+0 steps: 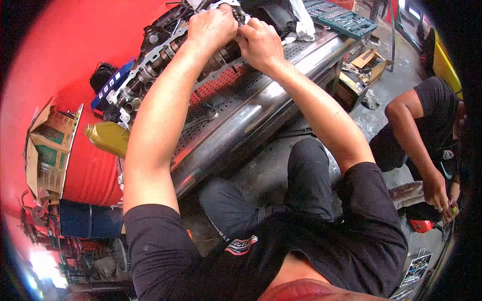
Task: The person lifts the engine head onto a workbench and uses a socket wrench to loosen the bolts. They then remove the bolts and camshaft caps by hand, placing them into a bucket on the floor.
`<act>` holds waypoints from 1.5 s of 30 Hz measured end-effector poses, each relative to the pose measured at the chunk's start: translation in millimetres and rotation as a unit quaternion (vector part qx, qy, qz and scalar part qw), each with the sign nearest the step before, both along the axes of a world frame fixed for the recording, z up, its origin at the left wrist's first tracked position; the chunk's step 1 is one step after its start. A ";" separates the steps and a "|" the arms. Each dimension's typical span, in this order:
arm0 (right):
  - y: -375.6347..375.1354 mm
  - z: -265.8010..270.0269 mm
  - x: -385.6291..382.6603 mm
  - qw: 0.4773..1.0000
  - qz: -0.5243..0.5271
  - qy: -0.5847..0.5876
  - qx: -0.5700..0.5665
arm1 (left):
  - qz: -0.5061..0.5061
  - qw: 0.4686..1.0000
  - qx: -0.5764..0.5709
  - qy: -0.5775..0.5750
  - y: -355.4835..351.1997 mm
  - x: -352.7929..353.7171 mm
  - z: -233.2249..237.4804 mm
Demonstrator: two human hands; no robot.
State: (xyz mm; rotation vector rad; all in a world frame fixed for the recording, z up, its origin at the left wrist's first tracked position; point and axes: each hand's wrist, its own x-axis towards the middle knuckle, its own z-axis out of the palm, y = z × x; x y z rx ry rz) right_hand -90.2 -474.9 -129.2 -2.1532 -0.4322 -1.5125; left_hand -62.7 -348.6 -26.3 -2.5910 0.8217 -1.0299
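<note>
An engine cylinder head point(145, 75) with camshafts showing lies across a perforated metal bench point(221, 90). Both hands meet at its far end, close to a dark chain point(240, 15). My left hand point(213, 27) is closed over that end, back of the hand toward me, with its fingertips mostly hidden. Right beside it, my right hand point(261, 44) has thumb and fingers pinched together. Whatever sits between the fingers is too small or too covered to make out.
A socket set case point(339, 20) lies open at the bench's far right, near a white cloth point(303, 22). A gold oil bottle point(108, 138) and a cardboard box point(52, 150) are at left. Another person point(422, 125) crouches at right. An open carton point(369, 65) is on the floor.
</note>
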 end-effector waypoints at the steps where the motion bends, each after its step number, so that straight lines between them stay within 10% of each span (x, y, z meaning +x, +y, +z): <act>1: 1.1 1.5 -1.3 1.000 0.015 -0.003 0.009 | -0.007 1.000 0.022 0.001 2.6 -0.3 1.5; 23: 0.6 6.1 -2.0 0.998 -0.017 -0.024 -0.058 | 0.052 0.996 0.032 0.068 -5.0 -13.8 7.7; 29: 0.1 0.1 -3.7 0.996 0.014 -0.079 -0.050 | -0.188 0.980 -0.027 -0.054 8.6 6.2 -6.6; 32: 1.5 4.3 -1.5 0.998 -0.003 -0.059 -0.039 | -0.067 0.998 -0.012 -0.013 4.1 5.9 -10.1; 45: 0.5 4.8 0.0 0.999 0.025 -0.023 0.038 | -0.087 0.995 -0.012 -0.042 3.1 -3.6 -4.4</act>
